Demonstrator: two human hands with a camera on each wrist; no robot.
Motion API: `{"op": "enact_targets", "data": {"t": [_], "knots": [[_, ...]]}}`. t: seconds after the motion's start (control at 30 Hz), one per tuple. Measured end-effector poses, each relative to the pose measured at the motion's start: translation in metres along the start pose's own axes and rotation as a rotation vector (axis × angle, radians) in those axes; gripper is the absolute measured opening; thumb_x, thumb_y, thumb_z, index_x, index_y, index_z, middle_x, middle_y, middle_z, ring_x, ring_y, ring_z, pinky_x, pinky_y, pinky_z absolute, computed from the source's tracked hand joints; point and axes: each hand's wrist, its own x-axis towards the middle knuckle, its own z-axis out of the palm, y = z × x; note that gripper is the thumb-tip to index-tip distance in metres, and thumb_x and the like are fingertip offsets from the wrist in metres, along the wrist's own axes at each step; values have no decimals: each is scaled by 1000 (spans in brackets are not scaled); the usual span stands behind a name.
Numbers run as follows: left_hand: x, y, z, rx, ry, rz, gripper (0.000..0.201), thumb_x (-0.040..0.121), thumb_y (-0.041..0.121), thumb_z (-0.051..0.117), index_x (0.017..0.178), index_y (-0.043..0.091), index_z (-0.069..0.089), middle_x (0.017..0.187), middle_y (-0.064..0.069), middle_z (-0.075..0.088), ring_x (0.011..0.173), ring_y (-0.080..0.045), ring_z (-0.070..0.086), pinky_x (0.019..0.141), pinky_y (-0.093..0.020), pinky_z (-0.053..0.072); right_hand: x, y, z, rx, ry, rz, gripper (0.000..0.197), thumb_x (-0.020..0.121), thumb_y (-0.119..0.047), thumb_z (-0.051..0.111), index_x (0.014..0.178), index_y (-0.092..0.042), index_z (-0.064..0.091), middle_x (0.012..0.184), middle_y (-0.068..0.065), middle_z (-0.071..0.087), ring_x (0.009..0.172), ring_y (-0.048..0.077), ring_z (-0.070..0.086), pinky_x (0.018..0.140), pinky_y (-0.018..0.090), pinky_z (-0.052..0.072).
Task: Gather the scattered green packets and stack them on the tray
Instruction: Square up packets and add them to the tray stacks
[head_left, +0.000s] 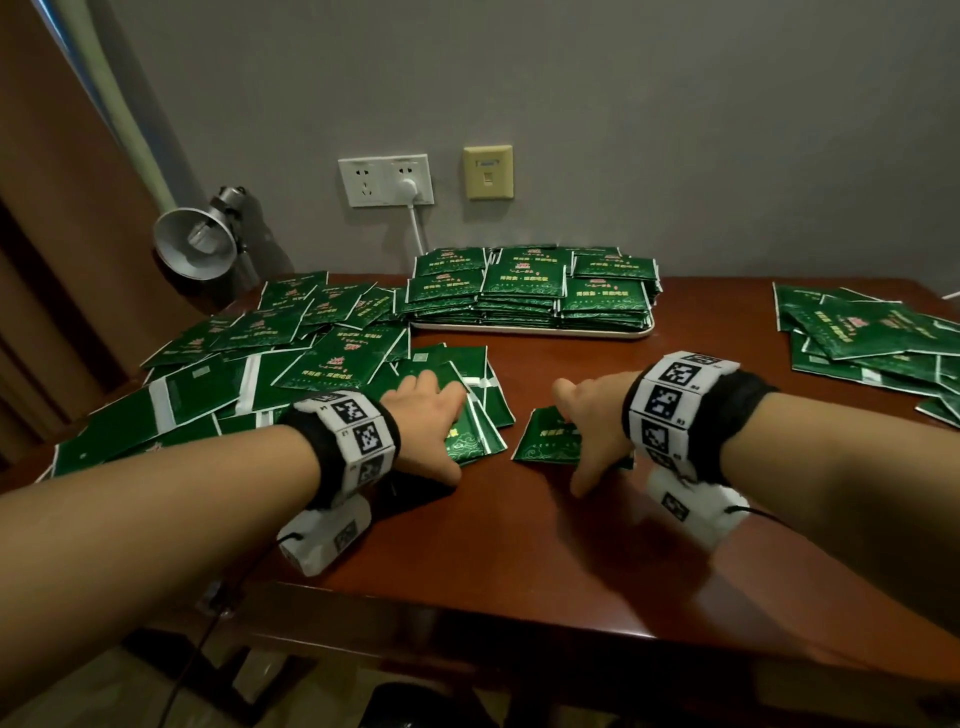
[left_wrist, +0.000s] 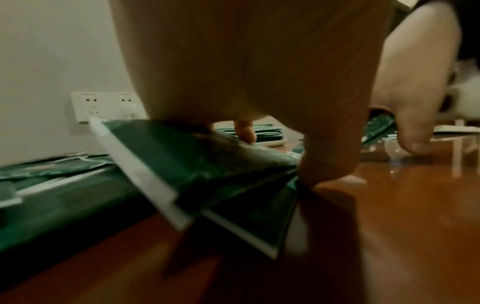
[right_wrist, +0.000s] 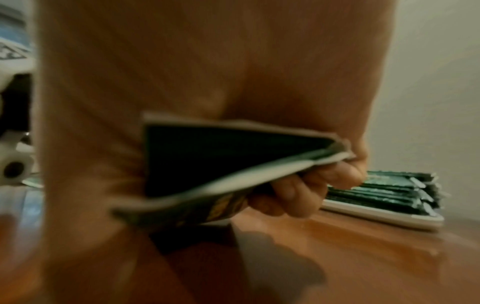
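Green packets (head_left: 234, 358) lie scattered in a big pile on the left of the table, and a smaller heap (head_left: 872, 338) lies at the right. Neat stacks of packets (head_left: 535, 286) fill the white tray (head_left: 530, 331) at the back centre. My left hand (head_left: 441, 431) grips a few packets (left_wrist: 197, 164) at the near edge of the left pile, thumb at their edge, and they tilt up off the wood. My right hand (head_left: 576, 441) holds a small bunch of packets (right_wrist: 221, 164) just above the table, fingers (right_wrist: 298, 191) curled beneath it.
A metal desk lamp (head_left: 195, 241) stands at the back left corner. A white plug and cord (head_left: 415, 218) run down from the wall socket behind the tray. Bare wood (head_left: 519, 545) stretches between my hands and the table's front edge.
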Motion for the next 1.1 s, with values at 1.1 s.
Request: {"op": "enact_targets", "data": {"t": [1.1], "knots": [[334, -10, -185, -98, 347, 156, 38, 74, 20, 77, 94, 17, 45, 99, -7, 56, 86, -25, 51, 71, -33, 40, 209, 238, -129, 201, 471, 164, 43, 78, -34, 78, 110, -15, 56, 95, 0, 52, 84, 22, 48, 71, 28, 35]]}}
